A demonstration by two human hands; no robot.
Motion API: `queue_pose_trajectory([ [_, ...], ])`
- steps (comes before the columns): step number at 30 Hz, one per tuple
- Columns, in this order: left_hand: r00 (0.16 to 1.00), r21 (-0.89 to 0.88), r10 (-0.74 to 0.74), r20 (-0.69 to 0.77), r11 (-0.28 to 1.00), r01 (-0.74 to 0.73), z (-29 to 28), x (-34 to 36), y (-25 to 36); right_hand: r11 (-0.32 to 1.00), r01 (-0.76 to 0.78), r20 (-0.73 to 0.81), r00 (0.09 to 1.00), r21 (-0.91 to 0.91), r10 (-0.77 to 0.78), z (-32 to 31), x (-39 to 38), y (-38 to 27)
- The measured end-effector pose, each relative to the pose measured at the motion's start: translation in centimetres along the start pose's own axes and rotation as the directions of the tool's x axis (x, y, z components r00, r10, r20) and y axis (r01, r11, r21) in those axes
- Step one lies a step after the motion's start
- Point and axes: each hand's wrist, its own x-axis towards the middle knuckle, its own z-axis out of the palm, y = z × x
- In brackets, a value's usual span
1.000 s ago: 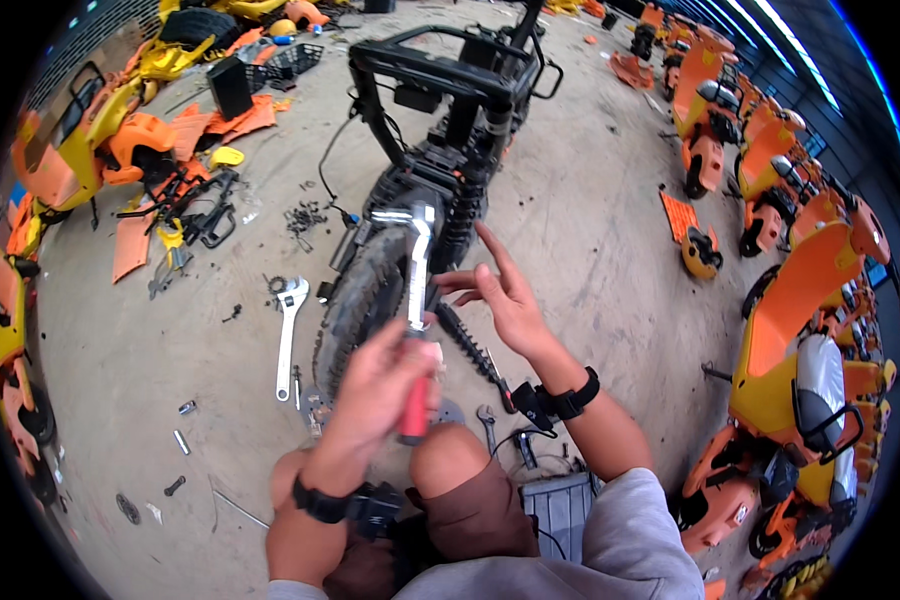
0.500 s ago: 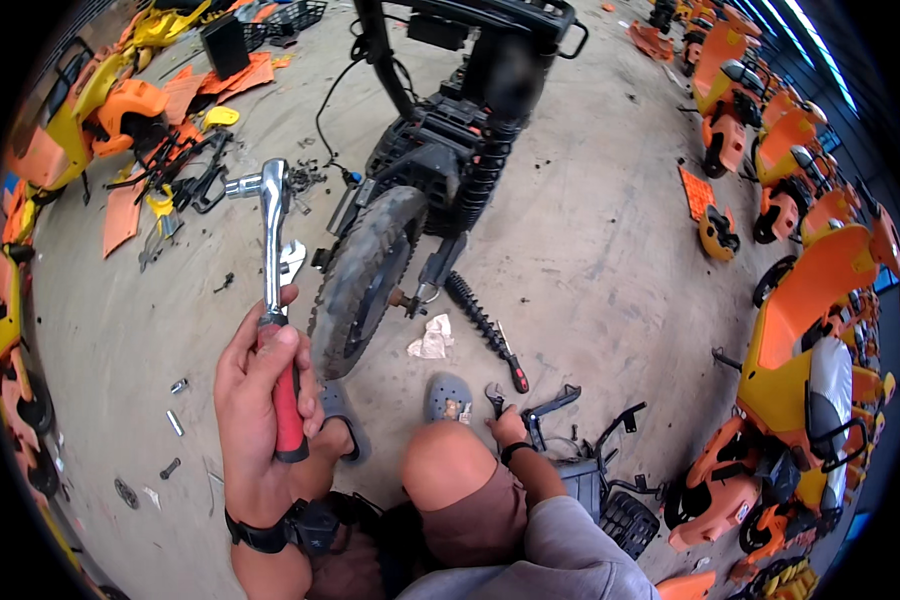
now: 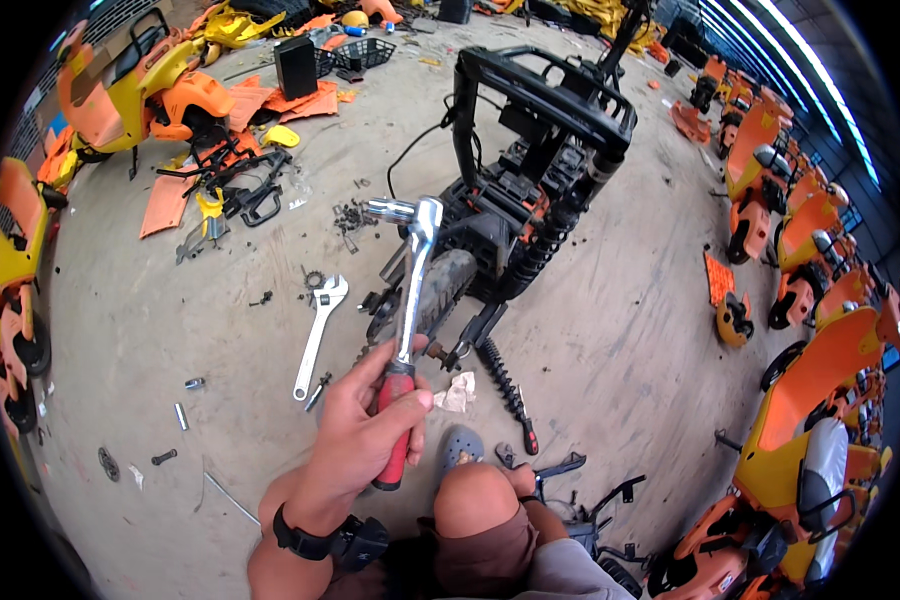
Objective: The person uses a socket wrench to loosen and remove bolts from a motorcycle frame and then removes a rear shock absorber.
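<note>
My left hand is closed around the red grip of a chrome ratchet, whose socket points left at the top. Behind the ratchet stands a stripped black scooter frame with a tyre, a spring shock and exposed axle parts. Low on the right, my right hand is mostly hidden behind my knee, beside a small wrench lying low; whether it grips it I cannot tell. A large adjustable wrench lies on the floor left of the tyre, and a loose shock absorber lies right of it.
Orange and yellow scooters line the right side, with others on the left. Loose panels, small bolts, sockets, a crumpled paper and black metal brackets lie on the concrete floor.
My left hand has swung right with the ratchet, now over the tyre. My right hand, raised by the tyre a second ago, has dropped beside my knee. The view has shifted.
</note>
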Motion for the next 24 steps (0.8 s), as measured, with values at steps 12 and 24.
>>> queue_pose_trajectory([
  [12,0.921,0.023,0.092,0.377,0.994,-0.109,2.7,5.5,-2.9,0.61,0.483,-0.306,0.874,0.629,-0.377,-26.8,-3.9,-6.1],
  [24,0.853,-0.132,0.151,0.5,0.986,-0.098,5.3,6.3,-4.5,0.25,0.476,-0.199,0.708,0.843,-0.678,-28.3,-22.6,-21.5],
])
